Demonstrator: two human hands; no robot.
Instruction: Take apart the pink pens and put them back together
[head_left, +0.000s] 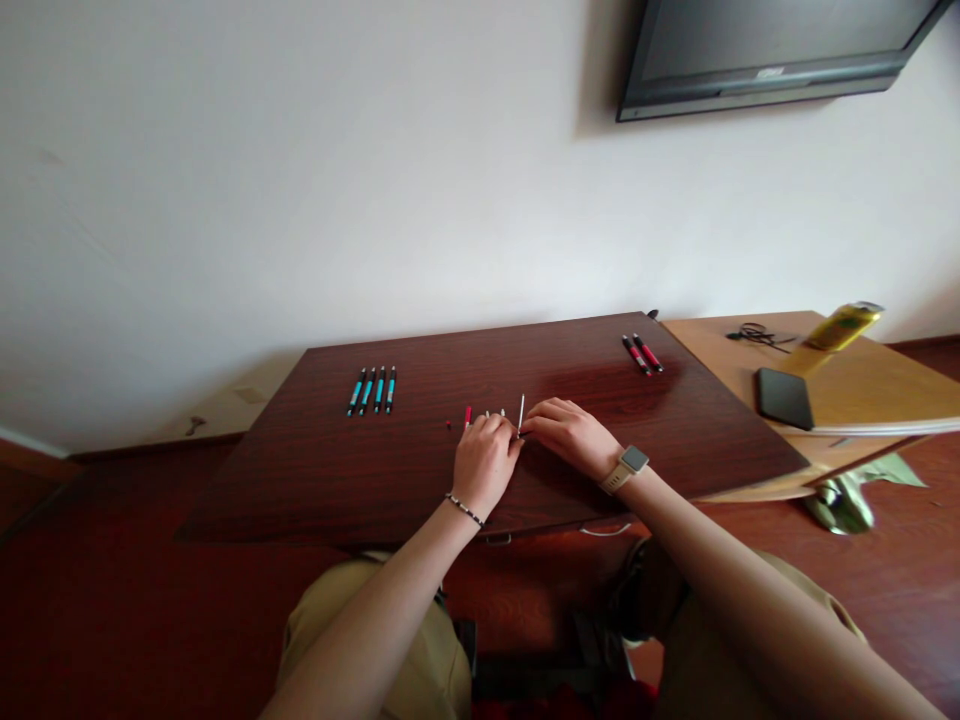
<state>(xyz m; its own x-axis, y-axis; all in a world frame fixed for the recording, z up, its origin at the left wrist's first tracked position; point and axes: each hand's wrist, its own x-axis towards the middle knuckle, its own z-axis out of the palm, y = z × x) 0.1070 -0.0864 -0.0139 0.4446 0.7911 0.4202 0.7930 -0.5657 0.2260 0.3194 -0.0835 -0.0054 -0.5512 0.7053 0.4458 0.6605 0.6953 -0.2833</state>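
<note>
My left hand and my right hand meet over the middle of the dark wooden table, fingers curled and fingertips almost touching. Between them a small dark piece shows at the fingertips, too small to name. A thin white stick, like a pen refill, points away from me, its near end at the fingertips; which hand has it, I cannot tell. Just beyond my left hand lies a red pen barrel, partly hidden by the fingers. Beside it is a tiny red piece, and small whitish parts show behind the knuckles.
Several blue-and-black pens lie in a row at the left. Two red-and-black pens lie at the far right. A lighter wooden cabinet adjoins, bearing a black phone, a cable and a yellow can.
</note>
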